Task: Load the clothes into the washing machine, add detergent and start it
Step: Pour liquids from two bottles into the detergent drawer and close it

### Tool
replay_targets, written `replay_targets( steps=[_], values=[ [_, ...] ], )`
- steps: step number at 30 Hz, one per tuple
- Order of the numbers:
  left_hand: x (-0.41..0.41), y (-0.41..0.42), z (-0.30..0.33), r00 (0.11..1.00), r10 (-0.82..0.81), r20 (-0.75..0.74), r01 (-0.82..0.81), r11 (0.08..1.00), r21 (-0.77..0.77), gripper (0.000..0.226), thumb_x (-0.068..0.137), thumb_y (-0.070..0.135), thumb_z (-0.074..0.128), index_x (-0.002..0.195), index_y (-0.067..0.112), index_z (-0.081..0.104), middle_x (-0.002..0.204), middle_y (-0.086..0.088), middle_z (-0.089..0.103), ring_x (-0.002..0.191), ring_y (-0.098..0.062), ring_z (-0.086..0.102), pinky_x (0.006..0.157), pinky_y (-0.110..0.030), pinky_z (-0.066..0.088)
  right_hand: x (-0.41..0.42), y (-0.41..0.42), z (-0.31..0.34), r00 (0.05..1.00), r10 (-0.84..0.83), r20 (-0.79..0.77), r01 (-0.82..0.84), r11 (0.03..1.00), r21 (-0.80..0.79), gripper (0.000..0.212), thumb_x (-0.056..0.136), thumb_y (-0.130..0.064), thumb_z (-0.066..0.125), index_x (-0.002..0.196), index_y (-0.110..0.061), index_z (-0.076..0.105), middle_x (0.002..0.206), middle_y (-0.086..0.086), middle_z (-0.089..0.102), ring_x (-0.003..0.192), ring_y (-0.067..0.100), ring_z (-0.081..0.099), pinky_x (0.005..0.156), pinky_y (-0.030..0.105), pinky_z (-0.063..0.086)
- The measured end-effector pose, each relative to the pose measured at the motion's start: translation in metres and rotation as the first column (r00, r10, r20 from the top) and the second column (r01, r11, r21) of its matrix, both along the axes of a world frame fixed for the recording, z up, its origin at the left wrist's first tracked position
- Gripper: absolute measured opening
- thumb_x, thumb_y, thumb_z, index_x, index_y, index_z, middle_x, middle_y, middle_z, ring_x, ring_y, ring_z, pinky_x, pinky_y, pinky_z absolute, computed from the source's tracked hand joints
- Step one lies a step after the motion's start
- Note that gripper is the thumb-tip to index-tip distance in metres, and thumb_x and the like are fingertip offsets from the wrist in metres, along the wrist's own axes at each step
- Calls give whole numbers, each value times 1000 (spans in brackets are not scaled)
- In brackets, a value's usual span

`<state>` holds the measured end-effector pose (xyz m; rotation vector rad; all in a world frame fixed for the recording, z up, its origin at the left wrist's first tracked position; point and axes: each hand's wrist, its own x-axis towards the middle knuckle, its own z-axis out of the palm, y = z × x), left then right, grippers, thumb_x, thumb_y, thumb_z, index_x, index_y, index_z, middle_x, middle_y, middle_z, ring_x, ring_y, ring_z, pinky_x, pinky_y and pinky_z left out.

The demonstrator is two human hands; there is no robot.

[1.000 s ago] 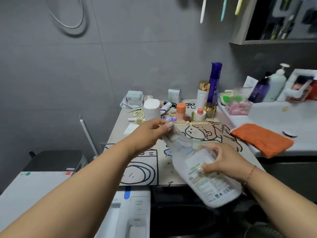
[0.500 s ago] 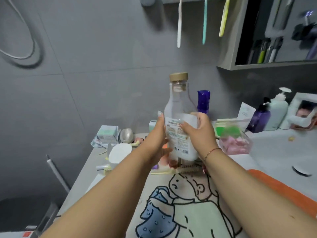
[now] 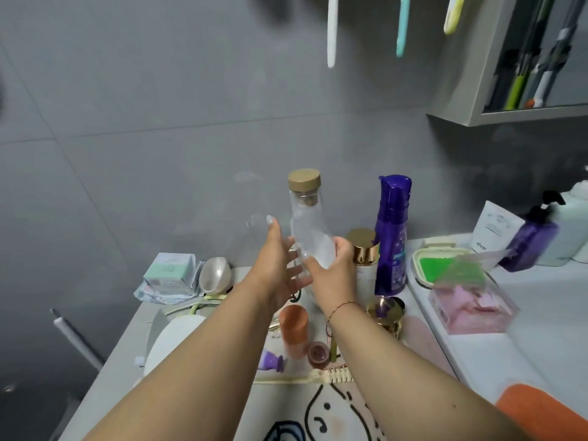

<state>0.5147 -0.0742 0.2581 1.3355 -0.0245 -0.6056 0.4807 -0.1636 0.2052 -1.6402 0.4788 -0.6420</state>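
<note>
The detergent bottle (image 3: 307, 224), clear with a gold cap, stands upright at the back of the countertop, near the grey wall. My right hand (image 3: 335, 275) grips its lower body from the right. My left hand (image 3: 275, 265) is just to the bottle's left with fingers straight; whether it touches the bottle I cannot tell. The bottle's base is hidden behind my hands. No washing machine or clothes are in view.
Right beside the bottle stand a gold-capped bottle (image 3: 364, 259) and a tall purple bottle (image 3: 392, 237). An orange cup (image 3: 293, 326) and small jars sit under my forearms on the printed mat (image 3: 286, 409). A pink-filled box (image 3: 471, 300) and an orange cloth (image 3: 541, 412) lie right. Toothbrushes (image 3: 332, 30) hang overhead.
The bottle went from tilted over the machine to upright, then down and back among the toiletries. My left hand has let go and opened; the view swung up off the washing machine.
</note>
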Motion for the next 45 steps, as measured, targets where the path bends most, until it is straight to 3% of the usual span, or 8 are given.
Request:
replay_targets(
  steps=[5, 13, 18, 21, 24, 37, 41, 45],
  values=[
    [14, -8, -16, 1000, 2, -26, -1, 1000, 29, 82, 84, 80, 23, 121, 20, 64, 121, -6, 67, 116, -26, 60, 92, -44, 54, 13, -8, -22, 996, 58, -74, -62, 997, -45, 46, 85, -19, 66, 123, -24, 41, 111, -3, 58, 99, 16, 60, 75, 24, 53],
    [16, -16, -25, 999, -20, -40, 21, 999, 40, 64, 89, 75, 18, 107, 32, 61, 108, 11, 62, 118, -17, 50, 68, -33, 50, 19, -10, -27, 985, 80, -151, -104, 981, -162, 51, 92, -33, 54, 137, -26, 31, 125, -2, 54, 110, 19, 56, 87, 30, 51],
    [8, -13, -19, 1000, 2, 16, -4, 997, 77, 64, 93, 69, 14, 101, 25, 61, 117, 5, 61, 111, -14, 54, 103, -38, 38, 14, -6, -18, 957, 76, -279, -136, 970, -201, 67, 95, -36, 48, 149, -15, 15, 148, 9, 37, 133, 29, 41, 107, 40, 40],
    [-1, -5, -14, 998, 48, 32, -50, 996, 78, 72, 95, 65, 20, 138, 14, 47, 146, 0, 47, 131, -14, 45, 102, -35, 34, 7, -2, -11, 948, 56, -314, -130, 967, -219, 70, 94, -38, 47, 149, -10, 13, 152, 11, 31, 137, 30, 36, 111, 41, 35],
    [-17, 9, -7, 993, 83, 81, -91, 991, 96, 75, 96, 64, 24, 149, 12, 32, 155, -3, 35, 143, -16, 33, 109, -39, 30, -9, 6, -2, 951, 29, -307, -96, 974, -205, 68, 96, -35, 45, 150, -9, 12, 156, 9, 24, 141, 29, 30, 111, 37, 30],
    [-158, 153, -7, 973, 157, 168, -159, 987, 1, 54, 102, 48, 29, 132, 12, 55, 127, -4, 62, 109, -10, 59, 104, -37, 41, -143, 146, 23, 968, 123, -218, -164, 970, -181, 45, 95, -33, 46, 137, -17, 42, 133, 1, 51, 114, 19, 53, 92, 25, 38],
    [-219, 232, -30, 980, 112, 166, -128, 987, 94, 58, 101, 53, 26, 134, 14, 52, 130, -3, 60, 122, -14, 53, 107, -37, 37, -204, 210, 7, 952, 210, -221, -247, 956, -157, 38, 95, -33, 47, 129, -17, 50, 129, 1, 58, 115, 19, 54, 88, 25, 39],
    [-277, 310, -62, 964, 14, 267, -96, 950, 297, 47, 100, 52, 28, 128, 25, 54, 129, 5, 56, 122, -10, 50, 105, -30, 32, -260, 262, -26, 898, 278, -341, -358, 912, -198, 43, 94, -40, 48, 130, -17, 51, 133, 1, 56, 123, 18, 51, 103, 30, 40]
  ],
)
